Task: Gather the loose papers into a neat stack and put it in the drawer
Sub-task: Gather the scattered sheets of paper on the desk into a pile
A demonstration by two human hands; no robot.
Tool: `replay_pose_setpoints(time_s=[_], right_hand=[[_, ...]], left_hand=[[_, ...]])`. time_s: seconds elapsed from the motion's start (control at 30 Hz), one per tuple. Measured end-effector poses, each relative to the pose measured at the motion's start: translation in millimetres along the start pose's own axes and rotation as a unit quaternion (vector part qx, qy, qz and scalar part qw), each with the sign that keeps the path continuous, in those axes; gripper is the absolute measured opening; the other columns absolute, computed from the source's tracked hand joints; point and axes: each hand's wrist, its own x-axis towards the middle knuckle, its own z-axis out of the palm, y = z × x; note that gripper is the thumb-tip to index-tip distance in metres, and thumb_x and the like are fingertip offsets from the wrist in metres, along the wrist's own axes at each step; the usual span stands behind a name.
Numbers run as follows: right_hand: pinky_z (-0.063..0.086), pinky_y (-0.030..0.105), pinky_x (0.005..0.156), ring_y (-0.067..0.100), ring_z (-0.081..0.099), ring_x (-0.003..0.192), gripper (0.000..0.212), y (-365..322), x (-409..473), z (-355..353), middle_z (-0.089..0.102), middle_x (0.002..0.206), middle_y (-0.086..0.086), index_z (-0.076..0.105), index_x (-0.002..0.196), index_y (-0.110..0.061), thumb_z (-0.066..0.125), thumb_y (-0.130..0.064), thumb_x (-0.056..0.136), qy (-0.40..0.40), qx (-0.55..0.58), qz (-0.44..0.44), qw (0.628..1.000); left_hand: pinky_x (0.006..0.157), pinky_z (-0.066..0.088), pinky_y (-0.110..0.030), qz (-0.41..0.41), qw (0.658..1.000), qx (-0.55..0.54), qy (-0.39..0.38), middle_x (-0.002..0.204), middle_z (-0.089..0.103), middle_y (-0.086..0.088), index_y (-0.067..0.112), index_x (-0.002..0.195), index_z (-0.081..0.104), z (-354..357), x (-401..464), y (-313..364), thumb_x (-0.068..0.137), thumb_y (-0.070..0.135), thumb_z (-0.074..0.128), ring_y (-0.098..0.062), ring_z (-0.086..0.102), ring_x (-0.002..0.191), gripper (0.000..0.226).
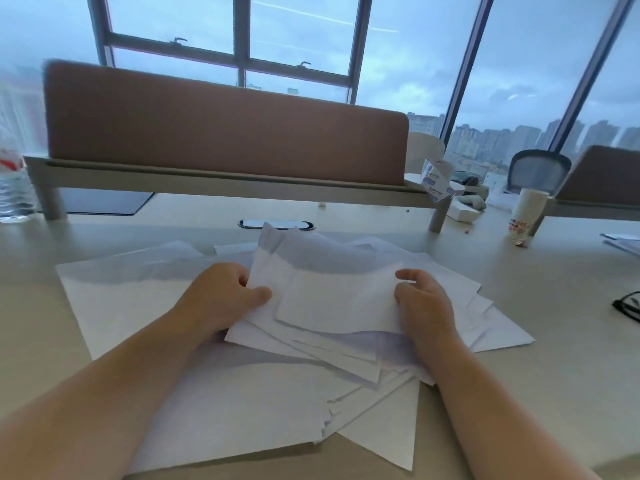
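Note:
Several white loose papers (pixel 242 403) lie fanned and overlapping on the pale desk (pixel 519 393) in front of me. A smaller bundle of sheets (pixel 332 296) is lifted and tilted above the pile. My left hand (pixel 225 292) grips that bundle's left edge, thumb on top. My right hand (pixel 424 303) holds its right edge with fingers curled round it. One large sheet (pixel 114 292) lies flat at the left, partly under my left arm. No drawer is in view.
A brown desk partition (pixel 225 129) on a grey frame runs across the back. A water bottle (pixel 14 188) stands far left, a paper cup (pixel 526 213) and a small box (pixel 436 178) at the right, black glasses (pixel 628 306) at the right edge, a cable grommet (pixel 277 224) behind the papers.

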Motion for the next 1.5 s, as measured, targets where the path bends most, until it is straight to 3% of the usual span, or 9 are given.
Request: replay_pose_setpoints(time_s=[0.1,0.3,0.43,0.6,1.0,1.13,1.23,1.33,1.5], right_hand=[[0.047,0.034,0.095,0.021,0.061,0.107,0.047,-1.2,-3.9,2.2,0.064,0.117,-0.001,0.057,0.139,-0.024,0.061,-0.016,0.093,-0.006,-0.102,-0.033,0.994],[0.041,0.025,0.069,0.014,0.058,0.077,0.075,0.7,-4.4,3.9,0.064,0.082,0.000,0.034,0.158,-0.015,0.063,-0.007,0.089,-0.019,-0.140,-0.061,0.988],[0.047,0.033,0.079,0.017,0.061,0.087,0.041,3.3,-1.7,5.5,0.067,0.090,-0.010,0.066,0.124,-0.020,0.060,-0.008,0.086,-0.017,-0.161,-0.065,0.985],[0.037,0.017,0.063,0.002,0.056,0.079,0.022,2.1,-1.8,5.6,0.063,0.085,-0.017,0.064,0.101,-0.025,0.058,-0.008,0.090,-0.007,-0.096,-0.090,0.991],[0.058,0.060,0.091,0.032,0.068,0.097,0.024,0.9,1.0,14.3,0.070,0.104,0.007,0.060,0.104,-0.024,0.064,-0.032,0.081,-0.049,0.131,0.031,0.990],[0.061,0.062,0.082,0.034,0.072,0.093,0.034,3.2,5.4,14.5,0.072,0.107,0.011,0.055,0.115,-0.022,0.075,-0.017,0.087,-0.063,0.186,0.058,0.979],[0.063,0.055,0.081,0.030,0.074,0.092,0.047,4.1,5.4,10.9,0.072,0.107,0.005,0.047,0.124,-0.025,0.074,-0.009,0.089,-0.067,0.207,0.047,0.975],[0.063,0.054,0.084,0.029,0.076,0.096,0.045,7.1,5.1,11.4,0.076,0.110,0.004,0.056,0.124,-0.029,0.072,-0.008,0.087,-0.075,0.192,0.022,0.978],[0.063,0.049,0.087,0.021,0.076,0.092,0.029,5.8,-2.0,11.3,0.080,0.097,-0.007,0.071,0.105,-0.031,0.068,-0.007,0.090,-0.066,0.122,-0.037,0.990]], left_hand=[[0.058,0.036,-0.034,0.008,1.000,0.018,0.007,0.063,0.056,-0.005,0.013,0.067,0.051,-2.5,3.2,-3.2,0.088,0.035,0.077,-0.022,0.051,0.058,0.040],[0.058,0.035,-0.035,0.010,0.998,0.049,0.032,0.073,0.058,-0.011,0.006,0.073,0.053,-6.4,4.9,-8.1,0.098,0.024,0.058,-0.028,0.053,0.070,0.031],[0.057,0.032,-0.033,0.029,0.988,0.134,0.071,0.066,0.054,-0.005,0.013,0.065,0.047,-8.3,-1.7,-3.5,0.095,0.028,0.050,-0.027,0.052,0.068,0.034],[0.065,0.042,-0.032,0.029,0.954,0.267,0.132,0.068,0.057,0.005,0.020,0.067,0.057,-15.7,-7.8,6.5,0.101,0.049,0.042,-0.025,0.057,0.072,0.047],[0.057,0.039,-0.031,0.027,0.970,-0.162,0.179,0.074,0.063,0.000,0.018,0.083,0.062,5.4,-2.0,12.2,0.102,0.027,0.061,-0.019,0.054,0.065,0.021],[0.059,0.047,-0.034,-0.049,0.930,-0.365,0.009,0.072,0.064,-0.006,0.024,0.069,0.061,5.0,-7.3,19.2,0.095,0.024,0.066,-0.026,0.056,0.064,0.026],[0.069,0.062,-0.043,-0.016,0.947,-0.311,-0.085,0.090,0.081,0.001,0.028,0.091,0.073,9.9,-12.6,16.9,0.094,0.016,0.071,-0.027,0.077,0.078,0.012],[0.083,0.062,-0.042,0.061,0.983,-0.172,-0.036,0.096,0.081,0.011,0.030,0.104,0.075,9.9,-14.0,14.2,0.098,0.021,0.064,-0.021,0.077,0.090,0.015],[0.085,0.058,-0.057,0.042,0.988,-0.151,-0.011,0.096,0.074,-0.015,0.009,0.096,0.070,7.0,-14.6,12.8,0.094,0.048,0.050,-0.042,0.068,0.091,0.044]])
